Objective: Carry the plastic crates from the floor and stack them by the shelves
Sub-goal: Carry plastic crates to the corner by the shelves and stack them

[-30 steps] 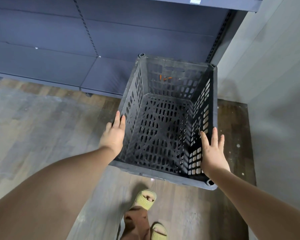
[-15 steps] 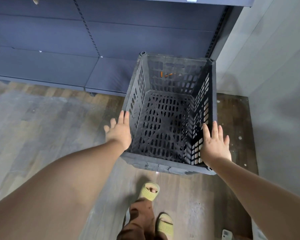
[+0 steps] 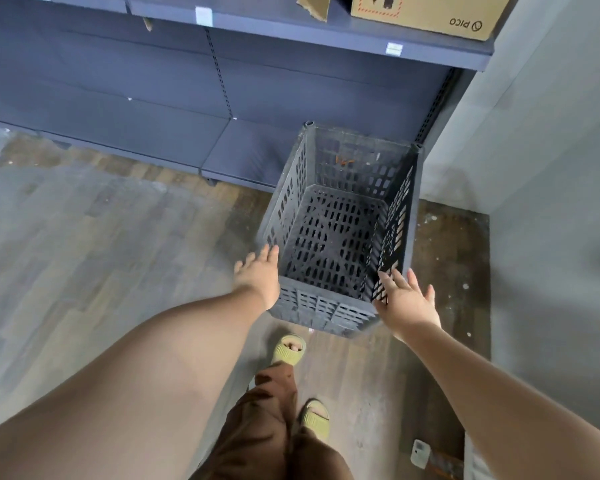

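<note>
A dark grey perforated plastic crate (image 3: 340,233) stands upright on the wooden floor in the corner, its far side against the blue shelving (image 3: 160,109). It holds nothing. My left hand (image 3: 258,273) is at the crate's near left corner with straight fingers, beside the rim. My right hand (image 3: 407,299) hovers at the near right corner, fingers spread, holding nothing. Whether either hand touches the crate cannot be told.
A grey wall (image 3: 551,202) rises just right of the crate. A cardboard box (image 3: 426,10) sits on the shelf above. My feet in yellow sandals (image 3: 288,349) stand before the crate. A small white object (image 3: 420,453) lies on the floor at lower right.
The crate has gone down and away from me to the floor by the shelving. Both hands have come off its sides and opened, and the view has pulled back.
</note>
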